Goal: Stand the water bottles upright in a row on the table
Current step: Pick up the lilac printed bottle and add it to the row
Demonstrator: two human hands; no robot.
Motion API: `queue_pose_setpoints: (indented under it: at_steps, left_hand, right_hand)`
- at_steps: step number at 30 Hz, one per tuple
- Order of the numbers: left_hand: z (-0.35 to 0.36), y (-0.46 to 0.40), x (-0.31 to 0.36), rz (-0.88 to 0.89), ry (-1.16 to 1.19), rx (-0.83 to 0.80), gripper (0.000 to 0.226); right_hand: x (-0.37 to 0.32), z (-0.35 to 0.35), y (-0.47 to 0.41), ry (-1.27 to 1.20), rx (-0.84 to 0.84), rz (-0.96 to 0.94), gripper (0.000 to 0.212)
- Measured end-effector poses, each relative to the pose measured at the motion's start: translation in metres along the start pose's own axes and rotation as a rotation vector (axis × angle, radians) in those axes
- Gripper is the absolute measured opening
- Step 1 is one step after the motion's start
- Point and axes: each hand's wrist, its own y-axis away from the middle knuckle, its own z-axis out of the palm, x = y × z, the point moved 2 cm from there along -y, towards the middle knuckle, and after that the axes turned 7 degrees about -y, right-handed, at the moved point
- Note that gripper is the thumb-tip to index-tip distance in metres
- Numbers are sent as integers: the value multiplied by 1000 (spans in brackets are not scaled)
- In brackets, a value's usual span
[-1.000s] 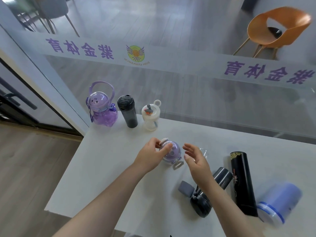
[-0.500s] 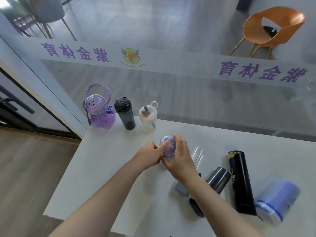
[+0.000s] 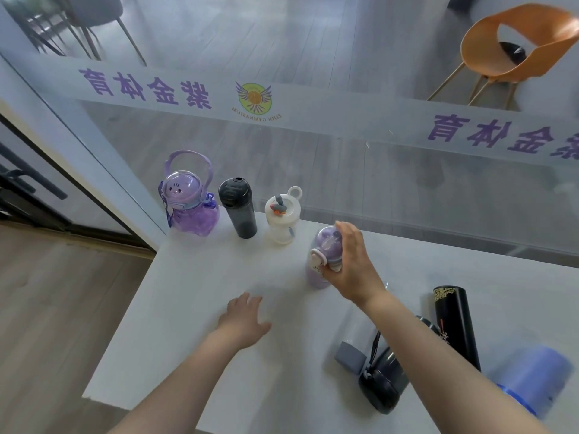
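Three bottles stand upright in a row at the far left of the white table: a purple handled bottle, a dark grey tumbler and a white bottle. My right hand grips a small purple bottle from above; it stands upright to the right of the white bottle. My left hand hovers open over the table, holding nothing. Lying on their sides at the right are a dark grey bottle with a strap, a black flask and a blue bottle.
A glass wall with purple lettering runs right behind the table. The table's left edge drops to a wooden floor. An orange chair stands beyond the glass.
The small purple bottle went from both hands near the table middle to standing further back beside the white bottle, held by my right hand alone. My left hand let go and drew back.
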Motion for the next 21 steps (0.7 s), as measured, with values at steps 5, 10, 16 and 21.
queue_pose_setpoints:
  at_steps: [5, 10, 16, 21]
  left_hand:
    - [19, -4, -12, -8, -126, -5, 94]
    - [28, -1, -12, 18, -243, 41, 106]
    - [32, -3, -11, 11, -271, 41, 108]
    - [33, -5, -11, 4, -278, 42, 108]
  right_hand:
    - [7, -9, -33, -35, -96, 30, 82]
    - [12, -17, -64, -67, -164, 83, 82]
    - [20, -22, -96, -27, -177, 77, 84]
    - [28, -24, -110, -26, -203, 72, 85]
